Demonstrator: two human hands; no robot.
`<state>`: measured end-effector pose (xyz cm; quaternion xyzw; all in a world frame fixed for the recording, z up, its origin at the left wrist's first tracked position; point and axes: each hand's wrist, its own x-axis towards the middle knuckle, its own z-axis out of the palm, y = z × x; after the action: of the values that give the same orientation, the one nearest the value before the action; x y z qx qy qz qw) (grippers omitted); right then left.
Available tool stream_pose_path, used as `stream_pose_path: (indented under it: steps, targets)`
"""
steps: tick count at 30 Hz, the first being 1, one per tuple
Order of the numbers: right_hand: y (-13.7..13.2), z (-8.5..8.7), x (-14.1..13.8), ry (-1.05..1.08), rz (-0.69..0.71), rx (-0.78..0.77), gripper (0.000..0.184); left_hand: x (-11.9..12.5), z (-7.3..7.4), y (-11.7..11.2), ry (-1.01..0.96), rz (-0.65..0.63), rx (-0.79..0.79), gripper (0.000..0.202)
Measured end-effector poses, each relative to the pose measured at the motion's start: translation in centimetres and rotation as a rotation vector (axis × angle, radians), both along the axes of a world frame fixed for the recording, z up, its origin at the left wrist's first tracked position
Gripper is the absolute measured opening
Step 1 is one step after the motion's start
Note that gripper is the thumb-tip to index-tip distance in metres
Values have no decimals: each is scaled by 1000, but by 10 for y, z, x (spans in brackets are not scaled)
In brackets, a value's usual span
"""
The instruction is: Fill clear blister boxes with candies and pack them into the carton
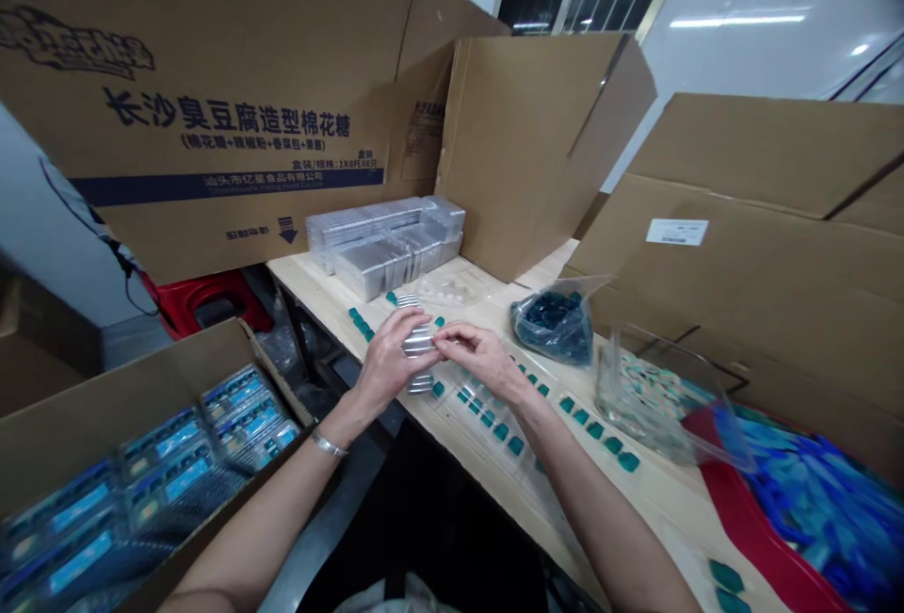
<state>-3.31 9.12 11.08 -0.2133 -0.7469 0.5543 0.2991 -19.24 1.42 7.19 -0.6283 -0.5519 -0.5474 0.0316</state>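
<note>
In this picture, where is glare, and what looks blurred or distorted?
Head view: light glares on the white wall; the blue pile at right and the boxed packs at lower left look smeared; wide-angle distortion bends the large cardboard box; the left hand and right hand look sharper.

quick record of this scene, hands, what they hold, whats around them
left hand: holding a ridged clear plastic blister tray
left wrist: silver metal bracelet
right hand: fingers on the same tray from the right
table: pale wooden table with small teal square pieces in rows
beyond hands: clear plastic bag of dark teal pieces; stacked clear plastic trays
lower left: open cardboard box of blue-labelled packs
</note>
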Motion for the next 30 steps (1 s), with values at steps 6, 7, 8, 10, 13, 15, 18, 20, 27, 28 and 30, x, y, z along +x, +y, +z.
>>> stream_pose_path:
  steps: [6, 7, 8, 10, 13, 15, 18, 20, 27, 28, 30]
  targets:
    - [-7, -4, -7, 1, -45, 118, 15, 2, -3, 4, 23, -32, 3, 45]
    - [-8, -5, -8, -3, -66, 126, 14, 2, -4, 4, 28, -36, -1, 45]
    - [-8, -7, -9, -7, -87, 128, 13, 2, -4, 5, 34, -38, -5, 45]
    - [-7, -10, -10, -14, -119, 111, 13, 2, -4, 5, 40, -37, -10, 46]
    - [4, -15, -7, 21, -143, 9, 17, -2, -2, 6, 22, -20, -6, 48]
    - [15, -17, -2, 90, -177, -72, 20, -7, -1, 6, -1, 2, 4, 49]
    - [25, -14, 4, 143, -179, -123, 22, -13, 1, 6, -5, 28, 20, 49]
    - [22, -10, 3, 88, -96, -105, 24, -13, 1, 7, 13, 28, 17, 49]
    - [-2, -5, -12, 22, -49, 160, 16, -3, -1, 10, 57, -8, 10, 45]
    - [-3, -6, -13, 15, -54, 171, 16, -3, -2, 10, 60, -11, 6, 46]
    - [-3, -9, -15, 10, -84, 193, 15, -4, -4, 9, 62, -21, 1, 47]
